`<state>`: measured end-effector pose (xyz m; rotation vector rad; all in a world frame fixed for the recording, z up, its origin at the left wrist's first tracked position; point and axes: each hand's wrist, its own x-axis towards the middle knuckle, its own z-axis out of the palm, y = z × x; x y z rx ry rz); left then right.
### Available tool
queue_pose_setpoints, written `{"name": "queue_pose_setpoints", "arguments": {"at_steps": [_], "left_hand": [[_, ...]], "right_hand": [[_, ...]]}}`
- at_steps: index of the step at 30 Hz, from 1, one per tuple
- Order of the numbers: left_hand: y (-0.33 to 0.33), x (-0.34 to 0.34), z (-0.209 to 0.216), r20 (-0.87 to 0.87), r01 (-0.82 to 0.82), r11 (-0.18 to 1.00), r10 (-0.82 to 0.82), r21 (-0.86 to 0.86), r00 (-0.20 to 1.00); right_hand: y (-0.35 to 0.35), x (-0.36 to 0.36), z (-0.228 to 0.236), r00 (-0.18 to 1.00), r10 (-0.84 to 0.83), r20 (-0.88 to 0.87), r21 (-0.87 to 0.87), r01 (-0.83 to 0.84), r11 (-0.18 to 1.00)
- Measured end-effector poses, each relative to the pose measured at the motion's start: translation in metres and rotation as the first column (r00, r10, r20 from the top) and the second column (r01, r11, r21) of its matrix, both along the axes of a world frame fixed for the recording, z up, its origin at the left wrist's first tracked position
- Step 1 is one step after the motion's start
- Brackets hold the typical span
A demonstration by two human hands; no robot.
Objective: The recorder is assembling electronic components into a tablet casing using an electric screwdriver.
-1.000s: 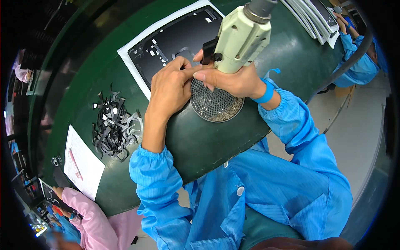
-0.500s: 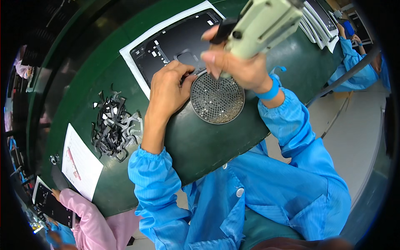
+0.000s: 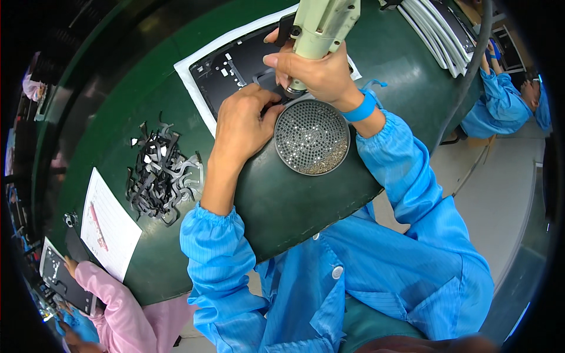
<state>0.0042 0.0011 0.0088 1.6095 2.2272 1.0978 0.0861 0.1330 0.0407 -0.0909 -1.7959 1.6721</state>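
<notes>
My right hand (image 3: 318,73) is wrapped round a pale green power screwdriver (image 3: 322,26) with a black lever. Its lower end is just beyond the far rim of a round perforated tray (image 3: 300,138), beside my left fingers. Small screws (image 3: 329,157) fill many of the tray's holes, with a loose heap at its lower right. My left hand (image 3: 244,120) rests over the near edge of a black panel (image 3: 235,56), thumb and fingers pinched close to the tray's rim. Whatever lies between those fingers is hidden. Small white pieces dot the panel, which lies on a white sheet (image 3: 185,73).
Dark and grey strips (image 3: 159,176) lie piled on the green table (image 3: 282,212). Left of them is a paper sheet (image 3: 120,247) with a red pen (image 3: 98,226). White-wrapped panels (image 3: 432,41) are stacked at far right. Co-workers in pink (image 3: 120,300) and blue (image 3: 500,106) sit at either side.
My right hand has carried the screwdriver left and away from me, from over the tray to the panel's near edge. My left hand stays almost in place, still pinched.
</notes>
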Motion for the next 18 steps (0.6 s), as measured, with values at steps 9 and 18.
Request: {"name": "queue_pose_setpoints", "arguments": {"at_steps": [9, 18], "left_hand": [[0.0, 0.001, -0.001, 0.017, -0.005, 1.0, 0.005, 0.013, 1.0], [0.0, 0.0, 0.002, 0.012, -0.005, 1.0, 0.005, 0.004, 1.0]], "right_hand": [[0.0, -0.001, -0.006, 0.999, 0.012, -0.031, -0.042, -0.013, 0.999], [-0.007, 0.001, -0.012, 1.0, -0.002, -0.017, 0.069, 0.003, 0.998]]}}
